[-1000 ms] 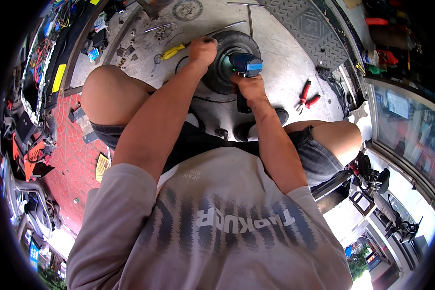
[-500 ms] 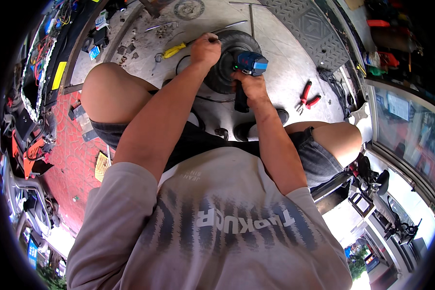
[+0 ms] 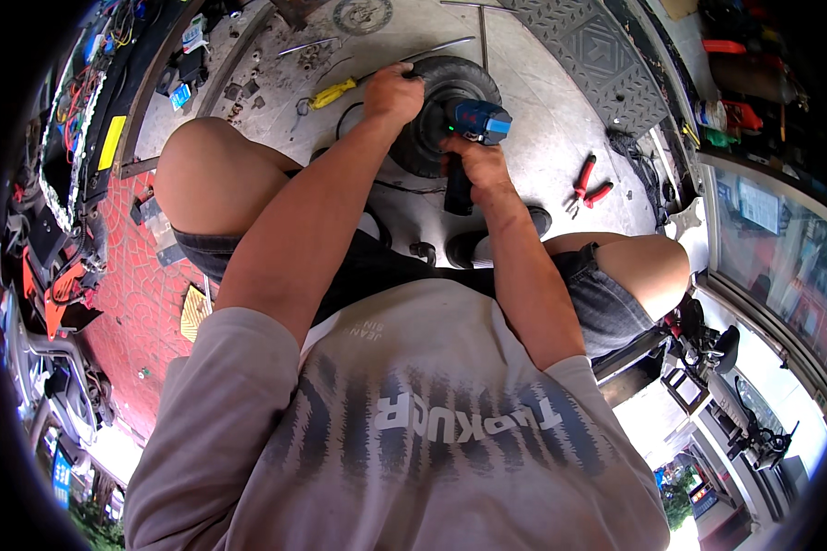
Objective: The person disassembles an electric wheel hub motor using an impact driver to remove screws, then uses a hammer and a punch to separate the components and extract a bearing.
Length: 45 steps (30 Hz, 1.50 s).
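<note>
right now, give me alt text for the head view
A person's right hand grips a blue-and-black power tool over a dark wheel, with the left hand at the wheel's upper left. Red-handled pliers lie right, a yellow-handled tool left.

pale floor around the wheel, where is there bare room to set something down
The widest bare patch of pale floor lies right of the wheel, bordered by the ridged mat toward the upper right and the red-handled pliers below. Left of the wheel is crowded: the left hand, a yellow-handled tool, then scattered small parts.
</note>
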{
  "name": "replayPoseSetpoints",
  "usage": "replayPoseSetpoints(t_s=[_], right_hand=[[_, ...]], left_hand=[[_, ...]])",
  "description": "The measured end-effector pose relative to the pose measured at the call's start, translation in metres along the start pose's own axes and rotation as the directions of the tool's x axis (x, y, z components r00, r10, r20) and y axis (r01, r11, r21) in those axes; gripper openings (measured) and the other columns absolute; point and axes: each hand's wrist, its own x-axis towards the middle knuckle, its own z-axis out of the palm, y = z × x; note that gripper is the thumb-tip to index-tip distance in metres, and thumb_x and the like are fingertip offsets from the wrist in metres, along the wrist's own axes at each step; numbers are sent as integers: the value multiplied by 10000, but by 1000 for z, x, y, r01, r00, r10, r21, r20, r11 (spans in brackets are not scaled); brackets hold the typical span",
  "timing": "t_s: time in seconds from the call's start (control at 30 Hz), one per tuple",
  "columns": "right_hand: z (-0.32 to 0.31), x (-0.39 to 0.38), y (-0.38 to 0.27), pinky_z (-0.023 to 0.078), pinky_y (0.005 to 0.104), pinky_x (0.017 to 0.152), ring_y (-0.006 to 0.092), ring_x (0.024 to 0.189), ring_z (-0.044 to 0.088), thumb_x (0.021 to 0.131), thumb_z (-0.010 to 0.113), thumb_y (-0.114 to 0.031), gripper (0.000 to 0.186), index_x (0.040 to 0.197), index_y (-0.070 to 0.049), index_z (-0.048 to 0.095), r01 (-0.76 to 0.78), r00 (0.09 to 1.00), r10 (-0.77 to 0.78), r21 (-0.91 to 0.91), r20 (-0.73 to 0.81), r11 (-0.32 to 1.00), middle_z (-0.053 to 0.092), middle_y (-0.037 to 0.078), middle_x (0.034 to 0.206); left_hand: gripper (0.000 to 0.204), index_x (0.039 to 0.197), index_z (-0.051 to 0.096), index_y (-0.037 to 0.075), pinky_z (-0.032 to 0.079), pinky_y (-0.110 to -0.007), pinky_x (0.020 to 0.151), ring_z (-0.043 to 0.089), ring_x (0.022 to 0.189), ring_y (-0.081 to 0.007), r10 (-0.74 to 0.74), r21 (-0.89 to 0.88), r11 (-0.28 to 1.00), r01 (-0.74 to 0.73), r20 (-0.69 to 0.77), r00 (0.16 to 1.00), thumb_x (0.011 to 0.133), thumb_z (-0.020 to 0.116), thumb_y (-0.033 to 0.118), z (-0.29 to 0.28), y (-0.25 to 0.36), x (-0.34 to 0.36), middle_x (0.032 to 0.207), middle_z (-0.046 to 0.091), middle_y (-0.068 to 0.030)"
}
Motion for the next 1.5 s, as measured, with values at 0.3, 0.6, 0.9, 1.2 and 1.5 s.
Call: replayPoseSetpoints(t_s=[0.3, 0.6, 0.9, 1.2, 1.5], right_hand=[[-13, 22, 22, 577, 363, 741, 192, 763, 730, 726, 842, -264, 310, 919, -34, 765, 117, 975, -183, -415, -123, 902, 764, 108, 863], [-3, 12, 9, 510, 365, 563, 196, 617, 653, 799, 765, -33, 139, 916, -54, 691, 139, 985, -158, -239, -64, 961, 690, 52, 795], [3, 2, 1, 520, 372, 546, 214, 599, 643, 817, 772, -44, 167, 952, -74, 679, 59, 997, -62, -74, -40, 996, 676, 71, 794], [6, 4, 1, 550, 393, 565, 233, 641, 658, 836, 758, -63, 139, 952, -64, 681, -9, 1000, 9, -13, -14, 1000, 671, 88, 793], [11, -1, -6, 546, 386, 563, 227, 644, 661, 829, 752, -27, 125, 938, -56, 698, -9, 998, 5, -58, -69, 998, 681, 83, 790]], left_hand=[[432, 1282, 735, 106, 524, -400, 1040, 682, 1182, -353, 11, 0, 1000, -11, 21, 1000, 884, 670, 262, 1, 0, 0, 1258, 715, -192], [449, 1281, 731, 85, 528, -387, 1030, 688, 1169, -352, -1, -12, 1000, 2, 34, 999, 880, 691, 283, 2, 1, 2, 1226, 724, -201], [450, 1279, 720, 14, 541, -339, 959, 729, 1116, -298, 31, -83, 996, -29, 25, 999, 868, 672, 192, 3, -6, 7, 1214, 742, -216], [442, 1282, 725, 58, 518, -362, 1041, 690, 1192, -322, 39, -81, 996, -37, 26, 999, 891, 699, 263, 9, -8, 10, 1257, 721, -193], [437, 1269, 730, 40, 521, -351, 1032, 701, 1174, -316, 55, -72, 996, -53, 22, 998, 877, 711, 230, 7, -4, 10, 1238, 729, -203]])
